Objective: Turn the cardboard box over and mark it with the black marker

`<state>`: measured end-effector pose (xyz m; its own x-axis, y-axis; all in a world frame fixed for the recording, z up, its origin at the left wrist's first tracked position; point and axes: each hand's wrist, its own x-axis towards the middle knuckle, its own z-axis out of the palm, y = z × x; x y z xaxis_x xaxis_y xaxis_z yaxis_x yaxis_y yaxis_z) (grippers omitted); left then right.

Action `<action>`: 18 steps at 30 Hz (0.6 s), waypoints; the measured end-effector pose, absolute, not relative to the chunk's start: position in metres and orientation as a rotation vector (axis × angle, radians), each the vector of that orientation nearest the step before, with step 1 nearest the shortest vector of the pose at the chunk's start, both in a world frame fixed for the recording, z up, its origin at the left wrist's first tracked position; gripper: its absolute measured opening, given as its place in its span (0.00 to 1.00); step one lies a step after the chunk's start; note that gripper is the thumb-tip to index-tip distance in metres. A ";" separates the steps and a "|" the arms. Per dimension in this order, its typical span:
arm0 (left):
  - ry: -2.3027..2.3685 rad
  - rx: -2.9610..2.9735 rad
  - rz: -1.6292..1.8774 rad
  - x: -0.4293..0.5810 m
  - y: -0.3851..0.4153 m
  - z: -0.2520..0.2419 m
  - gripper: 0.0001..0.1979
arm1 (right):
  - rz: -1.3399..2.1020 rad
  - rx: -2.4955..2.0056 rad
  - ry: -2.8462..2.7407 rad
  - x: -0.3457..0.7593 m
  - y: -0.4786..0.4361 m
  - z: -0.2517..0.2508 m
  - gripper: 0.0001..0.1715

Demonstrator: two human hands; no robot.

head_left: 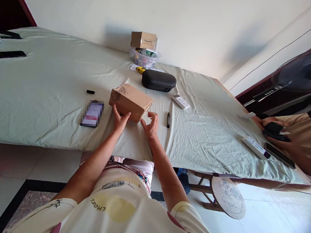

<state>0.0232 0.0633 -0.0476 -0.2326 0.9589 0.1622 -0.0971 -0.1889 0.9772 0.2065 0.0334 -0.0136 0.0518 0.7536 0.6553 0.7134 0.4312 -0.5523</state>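
Observation:
A brown cardboard box (132, 101) with black scribbled drawings on its top and sides sits tilted on the green cloth in front of me. My left hand (120, 120) grips its near side, thumb and fingertip spread across the lower edge. At the box's right near corner, my right hand (150, 125) has its thumb and bent fingers on the end edge. A black marker (168, 120) lies just right of that hand. To the left are a phone (92, 114) with a lit, blurred screen and a small black cap (90, 91).
Behind the box are a black hard case (158, 80), a yellow cutter (140, 69) and a plastic tub (145, 60) with another cardboard box (143, 40) above it. White packs (181, 101) lie rightward. Another person's hands (277, 128) hold something black near a stool (228, 198).

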 end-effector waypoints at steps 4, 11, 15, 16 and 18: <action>1.250 1.194 1.597 0.025 0.064 -0.048 0.59 | -0.081 -1.255 -1.728 0.210 0.041 -0.005 0.51; 1.265 1.183 1.619 0.027 0.064 -0.046 0.58 | -0.065 -1.279 -1.829 0.203 0.037 -0.002 0.37; 1.212 1.242 1.637 0.029 0.061 -0.042 0.57 | -0.087 -1.350 -1.789 0.198 0.028 -0.004 0.30; 1.204 1.247 1.644 0.029 0.060 -0.041 0.56 | -0.103 -1.354 -1.792 0.197 0.026 -0.005 0.29; 1.189 1.247 1.644 0.029 0.057 -0.038 0.55 | -0.154 -1.351 -1.805 0.194 0.023 -0.006 0.26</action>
<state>0.0286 0.0566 -0.0377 -0.2519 0.9265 0.2795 -0.0252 -0.2950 0.9552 0.1941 0.0234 -0.0062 -0.0510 0.7283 0.6834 0.8336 0.4079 -0.3725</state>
